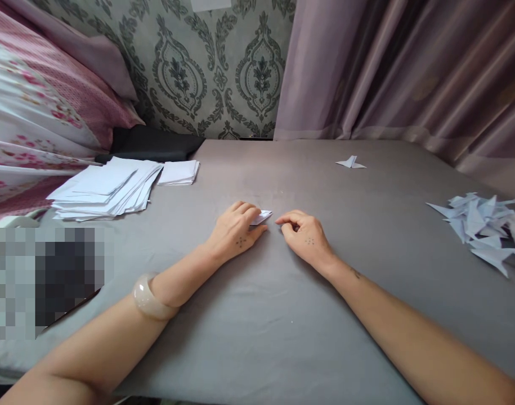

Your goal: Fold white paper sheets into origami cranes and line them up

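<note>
Gray cloth-covered surface (257,326) in front of me. White paper stack (105,188) far left, folded-paper pile (479,222) far right. Person's left hand (234,230) and right hand (307,239) near the middle, just apart. Right grip curled, thumb near forefinger; can't tell from here if tips meet. Pale bangle (149,298) on left forearm. Lone folded piece (352,163) toward the back. Smallest: folded paper (262,216), mid-surface, left grip pinching it, tip poking out toward right hand.

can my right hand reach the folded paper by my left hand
Probably yes: the right hand is close to the folded paper, whose tip pokes out toward it, though the left hand covers part.
</note>
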Demonstrator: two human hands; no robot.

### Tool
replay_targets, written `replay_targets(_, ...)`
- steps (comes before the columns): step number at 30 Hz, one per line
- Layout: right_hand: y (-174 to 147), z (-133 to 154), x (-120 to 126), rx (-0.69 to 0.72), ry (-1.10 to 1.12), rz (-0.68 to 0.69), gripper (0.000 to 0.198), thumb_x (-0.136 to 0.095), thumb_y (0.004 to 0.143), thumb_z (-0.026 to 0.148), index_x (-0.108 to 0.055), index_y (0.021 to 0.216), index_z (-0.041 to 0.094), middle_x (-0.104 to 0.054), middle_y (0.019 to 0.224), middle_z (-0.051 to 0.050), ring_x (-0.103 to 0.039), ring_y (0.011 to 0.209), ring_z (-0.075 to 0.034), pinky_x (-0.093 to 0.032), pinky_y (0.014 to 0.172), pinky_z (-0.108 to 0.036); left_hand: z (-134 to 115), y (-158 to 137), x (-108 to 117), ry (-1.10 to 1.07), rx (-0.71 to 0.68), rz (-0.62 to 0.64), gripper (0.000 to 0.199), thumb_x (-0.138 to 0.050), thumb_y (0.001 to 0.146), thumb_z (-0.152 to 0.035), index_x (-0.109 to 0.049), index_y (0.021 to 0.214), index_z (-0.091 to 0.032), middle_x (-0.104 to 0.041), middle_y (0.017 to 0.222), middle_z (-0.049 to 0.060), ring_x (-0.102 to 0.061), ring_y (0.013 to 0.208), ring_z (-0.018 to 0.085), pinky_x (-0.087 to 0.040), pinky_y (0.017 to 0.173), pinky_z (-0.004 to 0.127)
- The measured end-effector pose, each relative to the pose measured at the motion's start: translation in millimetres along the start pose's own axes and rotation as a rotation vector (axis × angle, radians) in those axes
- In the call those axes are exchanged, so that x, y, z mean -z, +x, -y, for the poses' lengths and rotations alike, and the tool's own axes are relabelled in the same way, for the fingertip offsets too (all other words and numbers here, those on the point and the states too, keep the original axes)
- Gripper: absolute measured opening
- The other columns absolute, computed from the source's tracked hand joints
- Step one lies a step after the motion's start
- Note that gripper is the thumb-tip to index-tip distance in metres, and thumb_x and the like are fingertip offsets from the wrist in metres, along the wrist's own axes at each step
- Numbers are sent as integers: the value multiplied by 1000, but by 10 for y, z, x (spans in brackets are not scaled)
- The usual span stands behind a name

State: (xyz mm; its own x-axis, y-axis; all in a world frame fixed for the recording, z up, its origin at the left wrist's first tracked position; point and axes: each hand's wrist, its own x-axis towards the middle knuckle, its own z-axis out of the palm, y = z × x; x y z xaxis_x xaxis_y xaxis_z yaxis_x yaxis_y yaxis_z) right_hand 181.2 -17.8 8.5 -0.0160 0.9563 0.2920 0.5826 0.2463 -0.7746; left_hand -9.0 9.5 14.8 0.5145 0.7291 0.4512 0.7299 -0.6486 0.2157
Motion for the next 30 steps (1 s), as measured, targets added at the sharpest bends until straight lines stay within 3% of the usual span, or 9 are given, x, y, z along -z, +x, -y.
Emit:
replay_targets(6, -2, -1, 7, 9, -24, 11, 26, -47, 75, 13, -72, 77, 21, -71, 86, -1, -60, 67, -13, -47, 69, -26, 63, -11, -64, -5, 74, 58, 23, -57, 88, -35, -64, 99, -17, -66, 103, 9, -61, 94, 22, -49, 82, 33)
replay_targets(12, -3, -5, -1, 4, -10, -1, 25, -49, 73, 13, -72, 77, 21, -71, 85, -2, -60, 66, -13, -48, 68, -27, -1, 10, -12, 91, 92, 16, 28, -43, 93, -27, -67, 84, -15, -70, 87, 9, -63, 81, 19, -47, 68, 27)
replay_targets(15, -1, 27, 2, -13, 4, -15, 22, -50, 74, 14, -72, 79, 20, -71, 85, -3, -61, 65, -13, -49, 68, -28, -22, 47, 43, -96, 240, -69, 26, -47, 90, -28, -68, 84, -15, -70, 79, 7, -61, 71, 16, -46, 66, 26)
replay_targets(18, 11, 85, 10, -60, 96, -51, 17, -55, 79, 24, -69, 86, 19, -72, 87, -5, -64, 72, -15, -50, 72, -30, -64, 85, 87, -571, 494, -121, 27, -53, 86, -35, -70, 84, -14, -69, 74, 5, -60, 65, 14, -48, 65, 26)
replay_targets(20, 23, 117, 12, -114, 224, -47, 21, -59, 80, 34, -65, 93, 18, -72, 91, -7, -67, 80, -18, -52, 73, -32, -106, 97, 92, -897, 620, -87, 31, -56, 84, -41, -70, 82, -13, -69, 75, 6, -60, 65, 14, -50, 64, 25)
replay_targets(22, 35, 127, 8, -171, 345, -7, 31, -64, 78, 41, -59, 99, 18, -72, 90, -8, -68, 82, -19, -53, 71, -32, -149, 97, 78, -1092, 685, -21, 33, -61, 80, -43, -70, 81, -12, -70, 77, 7, -60, 65, 13, -50, 62, 25)
replay_targets(26, 50, 88, -6, -235, 426, 51, 32, -67, 75, 37, -52, 97, 20, -71, 79, -3, -68, 71, -17, -52, 65, -31, -202, 73, 51, -1135, 696, 101, 35, -61, 81, -46, -72, 80, -12, -70, 77, 7, -60, 66, 13, -49, 61, 25)
replay_targets(30, 53, 45, 2, -234, 389, 60, 23, -64, 77, 33, -52, 92, 21, -69, 71, -1, -66, 64, -16, -51, 65, -31, -170, 38, 33, -925, 589, 101, 32, -60, 82, -45, -73, 79, -16, -70, 90, 7, -63, 78, 17, -50, 68, 28)
